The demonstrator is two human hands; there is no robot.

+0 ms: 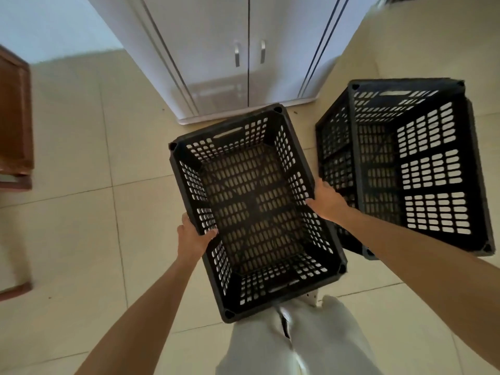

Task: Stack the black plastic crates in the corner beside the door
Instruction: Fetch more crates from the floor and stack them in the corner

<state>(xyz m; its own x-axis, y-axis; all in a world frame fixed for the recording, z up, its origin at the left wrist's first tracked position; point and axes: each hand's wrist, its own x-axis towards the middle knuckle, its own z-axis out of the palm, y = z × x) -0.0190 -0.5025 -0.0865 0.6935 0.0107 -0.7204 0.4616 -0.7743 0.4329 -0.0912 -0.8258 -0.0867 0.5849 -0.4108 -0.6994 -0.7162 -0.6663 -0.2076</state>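
Beige tiled floor [81,226]; white two-door cabinet [230,50] ahead; brown wooden furniture [15,117] at left.

Empty black slotted crate [254,209] upright, open-topped, beside taller black crate stack [405,163] at right.

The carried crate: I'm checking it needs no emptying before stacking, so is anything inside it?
No, the carried crate, held by the left hand and right hand, shows only its bare slotted bottom.

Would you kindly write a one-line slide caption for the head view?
Both hands, left hand and right hand, grip an empty black crate by its long rims, beside another crate.
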